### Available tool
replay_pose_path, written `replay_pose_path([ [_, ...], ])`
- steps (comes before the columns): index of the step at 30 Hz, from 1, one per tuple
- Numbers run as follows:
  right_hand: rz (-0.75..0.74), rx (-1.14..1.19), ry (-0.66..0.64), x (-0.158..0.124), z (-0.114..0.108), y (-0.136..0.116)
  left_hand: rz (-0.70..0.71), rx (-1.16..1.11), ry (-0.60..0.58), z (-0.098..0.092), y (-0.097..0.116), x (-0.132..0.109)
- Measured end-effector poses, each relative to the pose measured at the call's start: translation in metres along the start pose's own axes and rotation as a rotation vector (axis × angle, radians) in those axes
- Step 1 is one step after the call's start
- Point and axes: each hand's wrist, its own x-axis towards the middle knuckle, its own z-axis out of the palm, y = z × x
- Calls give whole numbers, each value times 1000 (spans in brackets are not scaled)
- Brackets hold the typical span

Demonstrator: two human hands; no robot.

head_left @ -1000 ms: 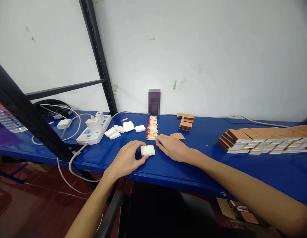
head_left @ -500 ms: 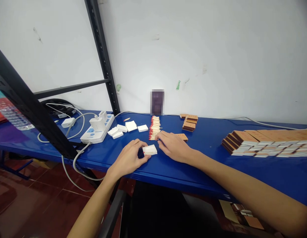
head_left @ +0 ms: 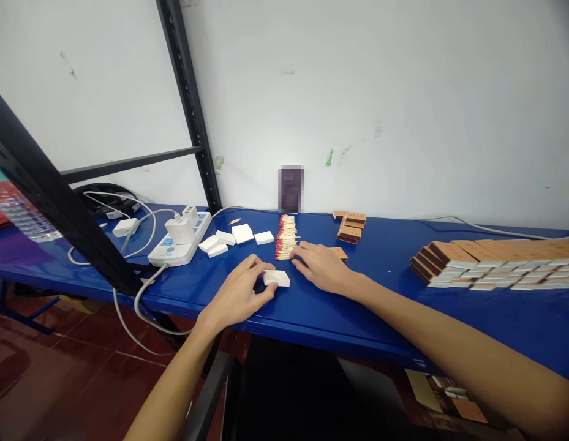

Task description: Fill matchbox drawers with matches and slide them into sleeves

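Observation:
My left hand (head_left: 242, 288) grips a small white matchbox tray (head_left: 278, 280) between thumb and fingers, low over the table's front half. A bit of red shows at the tray's left end, beside my fingertips. My right hand (head_left: 321, 267) is bent, its fingertips at the near right end of a row of red-headed matches (head_left: 286, 236). Whether a match is between those fingers is too small to tell. Behind the right hand, a brown matchbox sleeve (head_left: 339, 253) is partly hidden. Several white trays (head_left: 242, 233) lie left of the matches.
Brown matchboxes (head_left: 351, 233) sit at the back, and a long stack of matchboxes (head_left: 495, 263) stands at right. Left are a power strip (head_left: 180, 245) with cables and a black shelf post (head_left: 192, 104). A few loose matches (head_left: 234, 221) lie near the back edge of the blue table (head_left: 380, 318).
The white tray in my left hand has tilted, showing more of its near side wall. My right fingertips have shifted slightly right at the match row.

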Motion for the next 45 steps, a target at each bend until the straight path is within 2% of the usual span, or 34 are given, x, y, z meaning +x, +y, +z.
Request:
replay_pose_path([
  [11,8,31,-53,-4,-1,1,30,20,0,1,-2,0],
  [20,-187,218,40,-14,-15,-22,-7,44,20,3,-6,2],
  [27,-34,44,76,-3,-6,-7,-5,32,3,1,-5,1],
  [33,-67,-124,-8,12,-3,-3,-6,42,-1,1,-4,1],
  [45,-30,-57,-43,15,-3,-7,-8,50,-12,0,-2,1],
])
